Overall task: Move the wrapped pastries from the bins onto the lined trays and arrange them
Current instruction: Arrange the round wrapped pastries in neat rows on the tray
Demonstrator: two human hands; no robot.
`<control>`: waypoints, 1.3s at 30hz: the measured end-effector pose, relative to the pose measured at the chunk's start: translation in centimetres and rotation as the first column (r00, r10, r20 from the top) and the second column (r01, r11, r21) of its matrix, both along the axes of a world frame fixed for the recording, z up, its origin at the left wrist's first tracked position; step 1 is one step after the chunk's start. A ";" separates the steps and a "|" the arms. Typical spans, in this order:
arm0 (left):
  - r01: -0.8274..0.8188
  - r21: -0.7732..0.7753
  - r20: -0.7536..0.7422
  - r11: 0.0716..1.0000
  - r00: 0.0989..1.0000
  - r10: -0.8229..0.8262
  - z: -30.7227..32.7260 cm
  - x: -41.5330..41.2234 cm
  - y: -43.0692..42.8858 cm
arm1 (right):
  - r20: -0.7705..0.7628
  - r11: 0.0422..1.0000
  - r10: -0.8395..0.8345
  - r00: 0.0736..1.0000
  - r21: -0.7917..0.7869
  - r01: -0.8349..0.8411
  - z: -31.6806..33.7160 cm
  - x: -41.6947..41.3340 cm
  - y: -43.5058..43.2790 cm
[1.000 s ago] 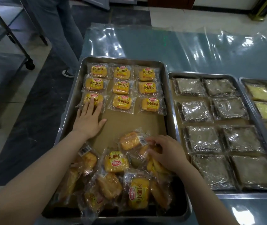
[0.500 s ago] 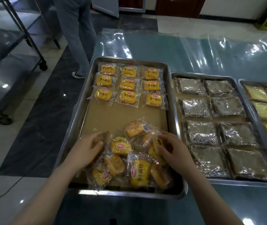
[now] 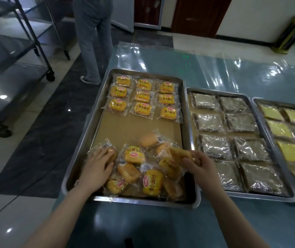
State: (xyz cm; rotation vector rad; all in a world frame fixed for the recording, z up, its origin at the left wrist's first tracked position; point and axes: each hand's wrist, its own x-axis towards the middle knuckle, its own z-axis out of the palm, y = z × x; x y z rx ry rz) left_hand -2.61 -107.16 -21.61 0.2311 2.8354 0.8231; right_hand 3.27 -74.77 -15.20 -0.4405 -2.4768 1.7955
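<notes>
A steel tray (image 3: 96, 111) lined with brown paper (image 3: 134, 126) lies in front of me. At its far end, several wrapped yellow pastries (image 3: 142, 96) sit in three neat rows. A loose heap of wrapped pastries (image 3: 143, 169) fills its near end. My left hand (image 3: 96, 169) rests flat on a wrapped pastry (image 3: 105, 146) at the heap's left edge. My right hand (image 3: 199, 165) grips one wrapped pastry (image 3: 179, 152), lifted slightly above the heap's right side.
A second tray (image 3: 247, 94) to the right holds dark pastries in shiny wrap. A third tray (image 3: 256, 101) at the far right holds pale yellow ones. Clear plastic sheet covers the blue table (image 3: 214, 68). A person's legs (image 3: 93, 42) and wheeled steel racks (image 3: 17, 51) stand at the left.
My left hand came back from the arranged rows to the heap and settled on a pastry at its left edge. My right hand closed on a pastry and raised it a little.
</notes>
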 end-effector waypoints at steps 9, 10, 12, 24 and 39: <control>-0.002 0.307 -0.142 0.952 0.989 0.048 5.5 1.1 2.7 | -0.193 0.980 -0.108 0.975 -0.188 0.071 3.1 -2.3 -3.7; -0.009 0.344 -0.098 0.939 0.994 0.045 6.2 1.1 3.4 | -0.216 0.987 -0.073 0.974 -0.158 0.039 3.3 -2.6 -4.4; -0.092 0.428 0.068 0.899 0.995 0.069 7.5 1.0 4.8 | -0.278 0.990 0.007 0.960 -0.134 -0.047 3.6 -2.9 -5.6; -0.596 0.741 0.609 0.309 0.790 0.064 6.4 1.0 6.0 | -0.132 0.910 0.332 0.934 -0.215 -0.354 2.0 -3.0 -6.0; -0.534 0.691 0.445 0.487 0.845 0.295 7.1 -4.0 0.2 | 0.189 0.985 0.172 0.967 -0.031 -0.170 0.8 -12.7 -13.5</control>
